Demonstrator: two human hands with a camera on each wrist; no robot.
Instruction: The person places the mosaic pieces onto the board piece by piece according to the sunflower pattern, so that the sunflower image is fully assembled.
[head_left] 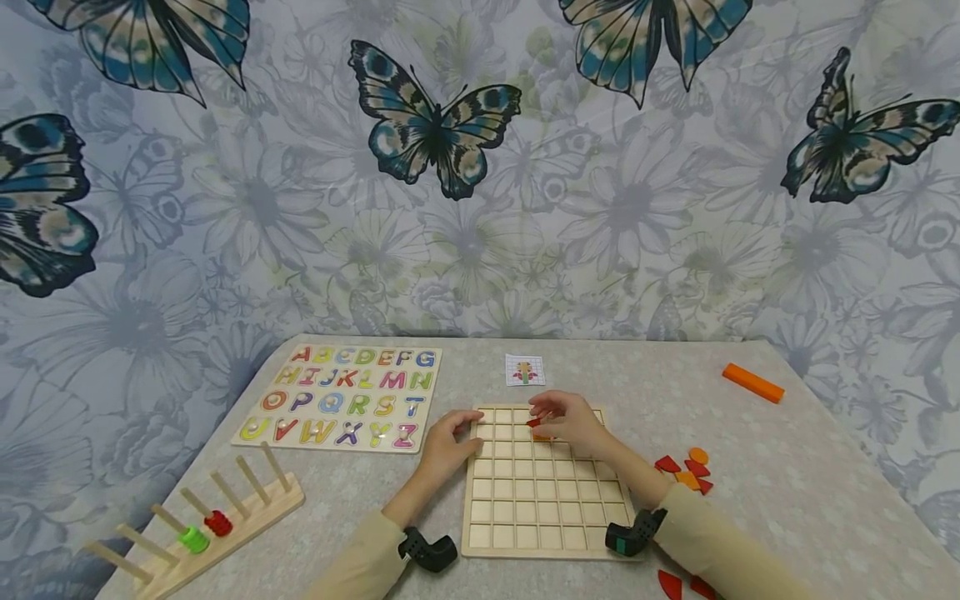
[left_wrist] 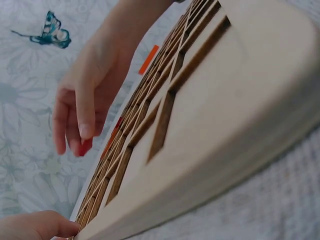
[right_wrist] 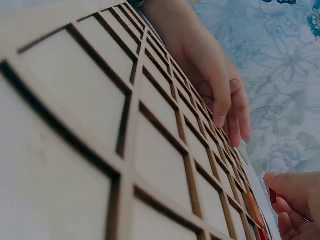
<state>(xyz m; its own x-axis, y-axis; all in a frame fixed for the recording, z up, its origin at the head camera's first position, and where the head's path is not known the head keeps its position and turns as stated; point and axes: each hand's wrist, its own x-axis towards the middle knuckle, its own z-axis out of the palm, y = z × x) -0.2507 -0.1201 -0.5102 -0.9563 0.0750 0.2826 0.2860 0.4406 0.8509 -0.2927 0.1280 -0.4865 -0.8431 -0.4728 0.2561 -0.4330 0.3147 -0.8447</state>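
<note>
A wooden grid board (head_left: 551,536) lies flat on the table before me. My left hand (head_left: 447,446) rests at its upper left edge, fingers relaxed and fingertips touching the rim. Over the top rows, my right hand (head_left: 576,427) pinches a small red piece (left_wrist: 86,146) between thumb and fingertips. Below that hand, an orange piece (right_wrist: 253,206) and a red piece (right_wrist: 263,233) sit in the board's cells, partly hidden in the head view. A small card (head_left: 524,370) with a coloured pattern on a grid lies just beyond the board.
To the right lie several loose red and orange pieces (head_left: 687,480), with red pieces (head_left: 670,585) nearer the front. An orange bar (head_left: 753,382) is at the far right. At left are an alphabet puzzle board (head_left: 255,440) and a wooden peg stand (head_left: 247,533) with green and red rings.
</note>
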